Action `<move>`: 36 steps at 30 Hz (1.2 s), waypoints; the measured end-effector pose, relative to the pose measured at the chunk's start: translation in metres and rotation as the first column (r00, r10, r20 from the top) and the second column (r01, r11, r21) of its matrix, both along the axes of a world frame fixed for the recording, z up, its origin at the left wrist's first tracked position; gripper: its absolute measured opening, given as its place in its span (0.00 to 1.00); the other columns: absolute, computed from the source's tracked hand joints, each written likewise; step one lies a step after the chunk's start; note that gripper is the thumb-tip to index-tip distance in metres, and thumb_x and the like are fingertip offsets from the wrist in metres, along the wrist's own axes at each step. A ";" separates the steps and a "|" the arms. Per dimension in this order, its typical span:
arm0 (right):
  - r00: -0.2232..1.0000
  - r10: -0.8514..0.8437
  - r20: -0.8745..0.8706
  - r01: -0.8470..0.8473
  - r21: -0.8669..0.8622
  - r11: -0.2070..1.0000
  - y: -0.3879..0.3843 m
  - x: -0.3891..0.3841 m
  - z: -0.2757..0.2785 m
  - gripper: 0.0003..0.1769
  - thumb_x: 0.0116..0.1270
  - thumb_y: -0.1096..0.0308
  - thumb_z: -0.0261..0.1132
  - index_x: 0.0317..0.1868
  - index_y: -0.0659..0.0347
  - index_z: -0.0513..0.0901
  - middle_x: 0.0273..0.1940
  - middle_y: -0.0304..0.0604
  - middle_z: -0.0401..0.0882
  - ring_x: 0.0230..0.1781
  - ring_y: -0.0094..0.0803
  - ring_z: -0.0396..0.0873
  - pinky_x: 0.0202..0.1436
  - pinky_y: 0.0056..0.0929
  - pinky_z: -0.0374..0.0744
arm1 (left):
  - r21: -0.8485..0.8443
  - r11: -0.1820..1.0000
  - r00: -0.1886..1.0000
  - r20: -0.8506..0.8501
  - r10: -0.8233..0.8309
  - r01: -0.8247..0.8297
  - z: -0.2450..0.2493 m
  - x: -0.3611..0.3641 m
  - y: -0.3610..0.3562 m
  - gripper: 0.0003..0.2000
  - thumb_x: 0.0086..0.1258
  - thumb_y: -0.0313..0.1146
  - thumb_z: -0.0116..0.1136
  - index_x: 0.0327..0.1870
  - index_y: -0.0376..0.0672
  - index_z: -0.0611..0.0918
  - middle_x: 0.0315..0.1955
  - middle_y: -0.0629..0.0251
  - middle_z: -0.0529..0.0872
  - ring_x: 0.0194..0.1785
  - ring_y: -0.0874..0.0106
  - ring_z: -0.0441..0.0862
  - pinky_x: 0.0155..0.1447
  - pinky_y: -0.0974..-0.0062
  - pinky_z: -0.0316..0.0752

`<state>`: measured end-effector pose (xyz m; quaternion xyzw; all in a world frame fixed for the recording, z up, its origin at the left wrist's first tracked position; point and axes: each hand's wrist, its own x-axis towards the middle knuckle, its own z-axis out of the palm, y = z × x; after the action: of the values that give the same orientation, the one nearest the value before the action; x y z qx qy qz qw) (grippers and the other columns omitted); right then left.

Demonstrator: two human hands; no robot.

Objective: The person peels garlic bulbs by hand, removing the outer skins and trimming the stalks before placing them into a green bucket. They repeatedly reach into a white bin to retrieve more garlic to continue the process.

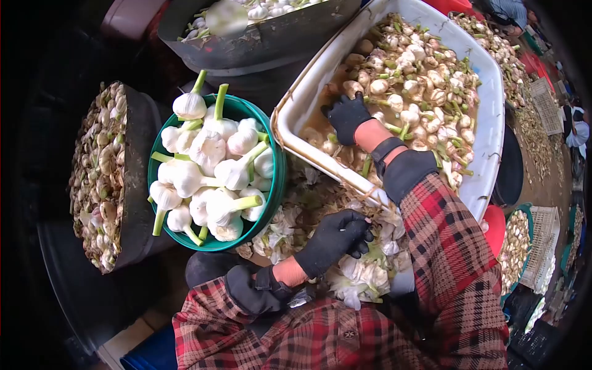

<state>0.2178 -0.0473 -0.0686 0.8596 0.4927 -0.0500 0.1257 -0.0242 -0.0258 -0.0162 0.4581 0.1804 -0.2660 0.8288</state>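
Note:
My left hand (333, 242), in a black glove, is held over a heap of garlic skins (364, 277) in front of my body. Its fingers are curled in, and what they hold, if anything, is hidden. At the near left end of a white tub (311, 148), my right hand (349, 118), gloved too, reaches down to murky water with its fingers apart. Unpeeled garlic bulbs (425, 92) with cut green stems fill much of that tub, close by its fingertips. Left of my hands, a green basket (280, 179) is heaped with clean white garlic bulbs (206, 151).
A dark container (139, 179) of dirty garlic stands at far left. Another dark bin (259, 49) with white bulbs is at the back. On the right are a green-rimmed basket (529, 225) of garlic, pale crates (546, 105) and a person (578, 132).

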 end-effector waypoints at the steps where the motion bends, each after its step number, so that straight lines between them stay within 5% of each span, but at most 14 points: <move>1: 1.000 -0.004 0.015 0.005 -0.098 0.995 0.004 0.000 -0.004 0.26 0.54 0.67 0.64 0.57 0.49 0.77 0.50 0.41 0.81 0.59 0.39 0.74 0.65 0.59 0.64 | -0.006 1.000 0.999 -0.017 0.029 -0.029 0.005 0.001 0.002 0.12 0.74 0.34 0.51 0.51 0.36 0.77 0.37 0.59 0.85 0.34 0.72 0.84 0.37 0.75 0.81; 3: 0.998 -0.033 -0.048 0.026 -0.140 0.990 0.002 0.004 -0.007 0.29 0.52 0.65 0.66 0.59 0.49 0.76 0.53 0.42 0.79 0.60 0.41 0.73 0.68 0.61 0.61 | -0.009 1.000 1.000 0.004 0.030 -0.030 0.010 0.002 0.006 0.12 0.75 0.33 0.51 0.50 0.35 0.77 0.38 0.58 0.85 0.34 0.72 0.84 0.37 0.75 0.81; 6: 0.952 -0.168 -0.257 0.210 0.147 0.966 -0.019 0.010 0.004 0.31 0.48 0.63 0.69 0.57 0.51 0.76 0.59 0.44 0.74 0.62 0.42 0.71 0.66 0.67 0.60 | 0.042 0.997 0.983 0.175 0.061 -0.069 0.009 0.002 0.008 0.12 0.75 0.32 0.50 0.53 0.34 0.75 0.39 0.57 0.85 0.34 0.72 0.84 0.37 0.75 0.81; 10: 0.967 0.113 -0.230 0.097 0.736 0.670 -0.060 -0.011 0.048 0.30 0.46 0.68 0.71 0.53 0.56 0.77 0.53 0.50 0.78 0.53 0.48 0.77 0.56 0.38 0.77 | 0.055 0.945 0.916 0.271 0.297 -0.322 0.022 0.014 0.019 0.19 0.74 0.33 0.51 0.61 0.33 0.68 0.46 0.52 0.82 0.37 0.66 0.85 0.41 0.71 0.82; 11: 0.958 0.125 -0.258 0.124 0.766 0.631 -0.068 -0.026 0.064 0.32 0.44 0.68 0.73 0.55 0.56 0.76 0.53 0.49 0.78 0.53 0.47 0.77 0.57 0.40 0.76 | 0.063 0.925 0.903 0.249 0.349 -0.375 0.025 0.018 0.020 0.20 0.74 0.34 0.53 0.61 0.33 0.68 0.48 0.52 0.81 0.39 0.64 0.85 0.42 0.69 0.82; 15: 0.875 0.170 -0.454 0.317 0.801 0.508 -0.088 -0.103 0.107 0.36 0.44 0.72 0.73 0.59 0.55 0.75 0.54 0.49 0.77 0.56 0.45 0.76 0.60 0.39 0.75 | -0.037 0.888 0.871 0.183 0.456 -0.458 0.036 0.027 0.022 0.20 0.72 0.30 0.56 0.60 0.30 0.68 0.47 0.52 0.82 0.43 0.69 0.85 0.45 0.73 0.83; 17: 0.865 0.197 -0.462 0.316 0.805 0.502 -0.094 -0.130 0.112 0.36 0.47 0.74 0.72 0.60 0.57 0.73 0.56 0.50 0.76 0.56 0.47 0.76 0.60 0.39 0.75 | -0.007 0.891 0.844 0.317 0.432 -0.453 0.031 0.024 0.022 0.21 0.70 0.31 0.58 0.60 0.31 0.69 0.49 0.53 0.81 0.46 0.68 0.83 0.46 0.72 0.83; 19: 0.880 0.152 -0.450 0.340 0.820 0.461 -0.098 -0.146 0.119 0.31 0.49 0.74 0.71 0.57 0.57 0.76 0.53 0.49 0.78 0.54 0.46 0.77 0.58 0.38 0.76 | -0.025 0.888 0.843 0.302 0.445 -0.459 0.027 0.019 0.020 0.21 0.68 0.29 0.60 0.59 0.31 0.71 0.48 0.55 0.81 0.47 0.69 0.83 0.48 0.72 0.83; 22: 0.924 -0.016 -0.381 0.361 0.860 0.360 -0.106 -0.155 0.125 0.17 0.52 0.73 0.71 0.45 0.58 0.83 0.43 0.44 0.80 0.45 0.42 0.80 0.48 0.36 0.79 | 0.208 0.791 0.756 0.505 0.417 -0.576 0.021 0.018 0.017 0.23 0.62 0.21 0.62 0.60 0.32 0.71 0.49 0.57 0.80 0.48 0.72 0.81 0.51 0.75 0.80; 26: 0.976 -0.161 -0.149 0.204 0.885 0.418 -0.104 -0.165 0.119 0.09 0.53 0.72 0.69 0.36 0.57 0.83 0.34 0.41 0.80 0.36 0.41 0.78 0.38 0.36 0.77 | 0.301 0.729 0.700 0.634 0.328 -0.614 0.020 0.015 0.013 0.24 0.59 0.20 0.62 0.58 0.32 0.72 0.51 0.58 0.78 0.52 0.71 0.79 0.56 0.74 0.76; 36: 0.966 -0.243 -0.090 0.191 0.880 0.435 -0.105 -0.175 0.103 0.06 0.50 0.75 0.66 0.26 0.58 0.76 0.26 0.42 0.74 0.29 0.42 0.74 0.31 0.39 0.74 | 0.426 0.674 0.704 0.682 0.198 -0.603 0.012 0.008 0.010 0.24 0.57 0.18 0.65 0.56 0.34 0.74 0.52 0.60 0.78 0.55 0.71 0.78 0.61 0.73 0.73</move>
<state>0.0428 -0.1521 0.0339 0.8570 0.3296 0.2175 -0.3312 -0.0163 -0.0157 -0.0045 0.7080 0.0956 0.1632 0.6804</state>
